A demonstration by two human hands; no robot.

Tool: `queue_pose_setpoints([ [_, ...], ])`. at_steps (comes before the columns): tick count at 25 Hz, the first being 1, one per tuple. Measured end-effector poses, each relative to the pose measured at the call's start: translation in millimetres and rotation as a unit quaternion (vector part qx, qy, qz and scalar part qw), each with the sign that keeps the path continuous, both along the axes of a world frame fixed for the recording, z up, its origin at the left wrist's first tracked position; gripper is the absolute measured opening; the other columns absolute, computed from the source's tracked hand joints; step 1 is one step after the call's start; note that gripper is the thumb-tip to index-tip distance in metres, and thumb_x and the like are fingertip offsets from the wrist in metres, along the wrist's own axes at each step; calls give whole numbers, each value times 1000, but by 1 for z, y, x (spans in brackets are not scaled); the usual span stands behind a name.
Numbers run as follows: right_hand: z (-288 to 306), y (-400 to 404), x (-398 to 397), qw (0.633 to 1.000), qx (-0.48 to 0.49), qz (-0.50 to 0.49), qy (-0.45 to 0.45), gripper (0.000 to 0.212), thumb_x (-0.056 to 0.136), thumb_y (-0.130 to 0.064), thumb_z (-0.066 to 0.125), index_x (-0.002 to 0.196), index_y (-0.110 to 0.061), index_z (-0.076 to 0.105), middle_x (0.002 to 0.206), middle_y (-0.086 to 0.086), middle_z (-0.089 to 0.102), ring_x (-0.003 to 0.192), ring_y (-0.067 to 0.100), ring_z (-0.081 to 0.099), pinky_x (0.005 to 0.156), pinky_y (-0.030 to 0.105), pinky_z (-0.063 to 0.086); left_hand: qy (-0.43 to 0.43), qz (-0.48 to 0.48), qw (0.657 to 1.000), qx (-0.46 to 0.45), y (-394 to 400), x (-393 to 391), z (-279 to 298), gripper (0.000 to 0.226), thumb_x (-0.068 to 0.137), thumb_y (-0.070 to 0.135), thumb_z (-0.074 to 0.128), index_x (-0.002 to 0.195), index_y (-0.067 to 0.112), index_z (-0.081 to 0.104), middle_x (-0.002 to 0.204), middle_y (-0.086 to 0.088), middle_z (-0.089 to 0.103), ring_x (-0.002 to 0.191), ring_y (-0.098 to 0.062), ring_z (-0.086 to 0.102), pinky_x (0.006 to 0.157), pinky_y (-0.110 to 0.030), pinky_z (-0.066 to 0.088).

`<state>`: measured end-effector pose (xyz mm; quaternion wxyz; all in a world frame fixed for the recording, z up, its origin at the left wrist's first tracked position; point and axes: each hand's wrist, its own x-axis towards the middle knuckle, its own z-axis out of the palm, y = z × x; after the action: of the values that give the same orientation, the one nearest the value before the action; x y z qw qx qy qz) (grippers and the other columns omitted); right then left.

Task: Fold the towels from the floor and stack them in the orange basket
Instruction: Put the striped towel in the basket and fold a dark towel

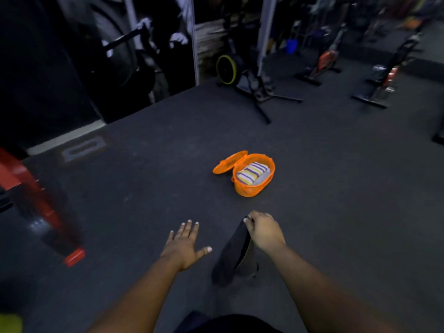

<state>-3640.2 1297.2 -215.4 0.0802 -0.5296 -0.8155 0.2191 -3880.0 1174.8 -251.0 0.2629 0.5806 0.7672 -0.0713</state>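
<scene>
Right hand (263, 230) pinching dark towel (231, 255) by top edge, hanging for folding; left hand (185, 246) spread, empty; orange basket (252, 186) ahead, lid open.

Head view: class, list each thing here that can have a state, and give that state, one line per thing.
orange basket: upright on the floor, open
basket lid: swung open to the side
striped towel: folded, inside the basket
dark towel: unfolded, hanging from the right hand
right hand: pinching the towel's top
left hand: open, fingers spread, holding nothing
</scene>
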Motion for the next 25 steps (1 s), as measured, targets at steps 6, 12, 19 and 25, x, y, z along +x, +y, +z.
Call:
queue_pose_setpoints([
  [6, 12, 97, 134, 993, 4, -116, -23, 28, 103, -43, 43, 106, -18, 56, 101, 11, 66, 104, 35, 59, 82, 41, 49, 3, -118, 993, 16, 146, 106, 8, 105, 87, 86, 31, 162, 25, -12, 169, 0, -18, 157, -20, -13, 126, -47, -3],
  [12, 19, 208, 228, 983, -10, -181, -22, 23, 104, -40, 44, 99, -18, 51, 102, 13, 69, 96, 38, 64, 73, 41, 51, -17, -178, 983, 36, 303, 193, -1, 106, 87, 85, 33, 163, 24, -9, 171, -2, -14, 157, -20, -11, 126, -48, -1],
  [19, 30, 334, 289, 982, 23, -187, 6, 25, 104, -36, 47, 112, -16, 60, 109, 10, 69, 107, 32, 61, 79, 39, 49, -7, -197, 980, 39, 432, 244, 9, 107, 85, 87, 33, 162, 25, -9, 171, -3, -13, 158, -21, -10, 126, -46, 0],
  [25, 25, 455, 314, 982, -22, -141, 120, 20, 102, -29, 54, 82, -24, 53, 78, -9, 55, 79, 18, 56, 61, 30, 36, 0, -126, 992, 24, 516, 271, 8, 104, 88, 84, 34, 162, 26, -12, 170, 0, -17, 157, -22, -12, 127, -49, -1],
])
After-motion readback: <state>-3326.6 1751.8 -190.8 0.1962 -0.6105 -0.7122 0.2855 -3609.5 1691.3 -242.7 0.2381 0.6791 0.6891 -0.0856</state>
